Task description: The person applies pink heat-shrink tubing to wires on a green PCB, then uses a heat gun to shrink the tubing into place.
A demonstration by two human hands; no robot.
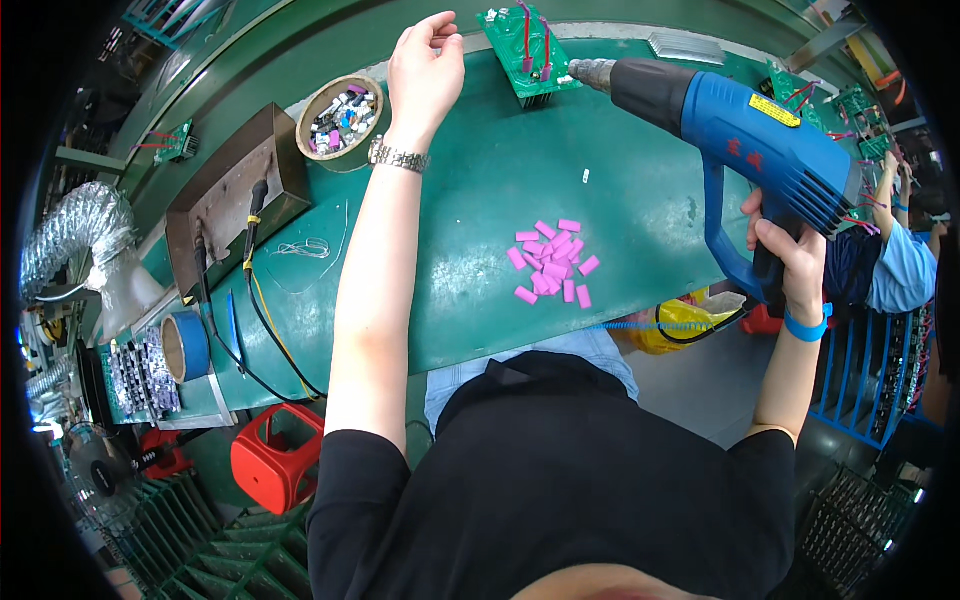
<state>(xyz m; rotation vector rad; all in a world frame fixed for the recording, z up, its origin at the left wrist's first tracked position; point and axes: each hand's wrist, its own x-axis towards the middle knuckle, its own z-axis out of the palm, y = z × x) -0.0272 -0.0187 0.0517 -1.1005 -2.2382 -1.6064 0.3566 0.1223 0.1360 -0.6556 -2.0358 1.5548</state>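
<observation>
My right hand (795, 255) is wrapped round the handle of a blue and black heat gun (745, 120). Its metal nozzle points left, close to two purple sleeves on red wires (546, 50). Those wires stand up from a green circuit board (505, 40) at the far side of the bench. My left hand (428, 75) is raised just left of that board, apart from it, fingers loosely bent and nothing visible in them. A loose pile of small purple sleeves (553, 268) lies on the green bench mat (470, 200) between my arms.
On the left are a round bowl of small parts (318, 140), a metal tray (285, 150) with soldering irons (258, 195), and a blue tape roll (190, 345). More circuit boards (800, 90) lie at right. A red stool (275, 460) stands below; another person (900, 265) is at far right.
</observation>
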